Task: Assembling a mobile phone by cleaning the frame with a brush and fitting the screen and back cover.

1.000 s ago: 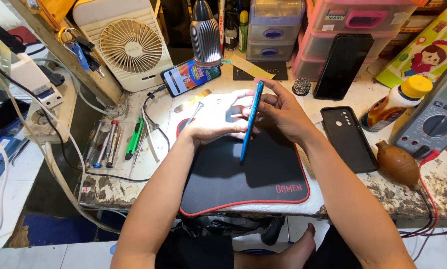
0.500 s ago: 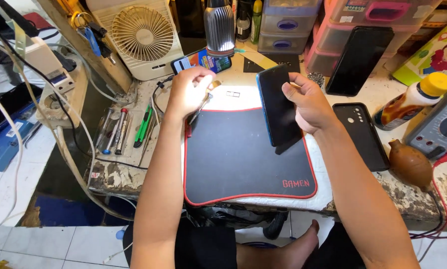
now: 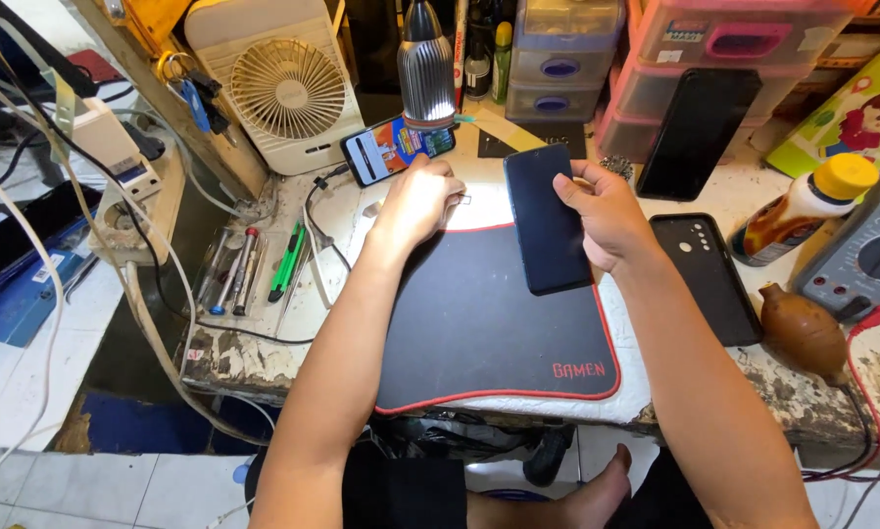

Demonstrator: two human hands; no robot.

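Note:
My right hand (image 3: pixel 605 214) grips a dark smartphone (image 3: pixel 544 220) by its right edge and holds it screen up over the black mat with a red border (image 3: pixel 479 333). My left hand (image 3: pixel 418 199) rests with bent fingers at the mat's far left corner, on the white tabletop just below a lit phone (image 3: pixel 391 150) lying under the lamp. Something small lies by its fingertips; whether the hand pinches anything is unclear.
A silver lamp head (image 3: pixel 426 69) hangs over the far edge. A white fan (image 3: pixel 285 93) stands back left, with pens and a green cutter (image 3: pixel 285 263) near it. On the right lie a black phone back cover (image 3: pixel 709 279), a yellow-capped bottle (image 3: pixel 803 211), a brown bulb (image 3: pixel 803 333) and a multimeter (image 3: pixel 866 260).
The dark phone has gone from standing on edge between both hands to lying flat in my right hand alone. My left hand has moved away to the mat's far left corner.

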